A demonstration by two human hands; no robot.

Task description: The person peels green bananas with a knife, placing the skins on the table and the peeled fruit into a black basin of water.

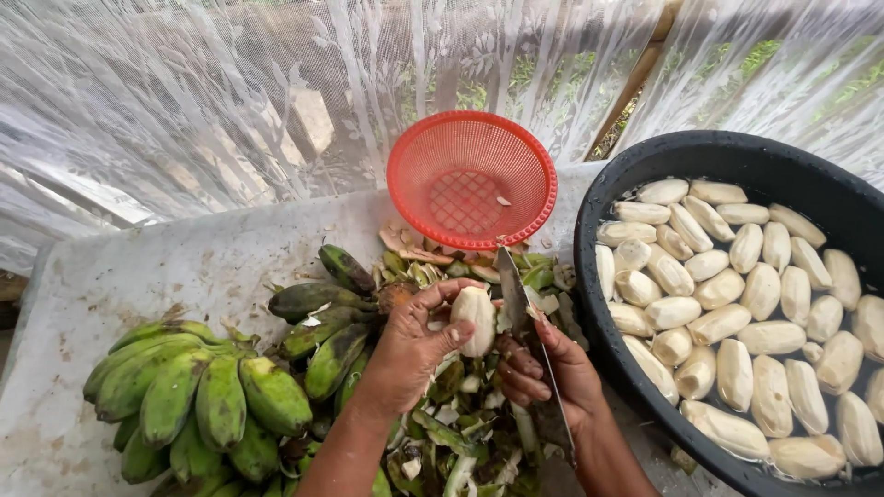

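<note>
My left hand grips a pale, mostly peeled banana, holding it upright over a heap of green peelings. My right hand holds a long knife, with the blade tip pointing up beside the banana. Both hands sit close together at the centre front. A bunch of unpeeled green bananas lies to the left of my left arm.
A black tub on the right holds water and several peeled bananas. A red plastic colander leans at the back centre. Everything rests on a stained white surface, with a white lace curtain behind.
</note>
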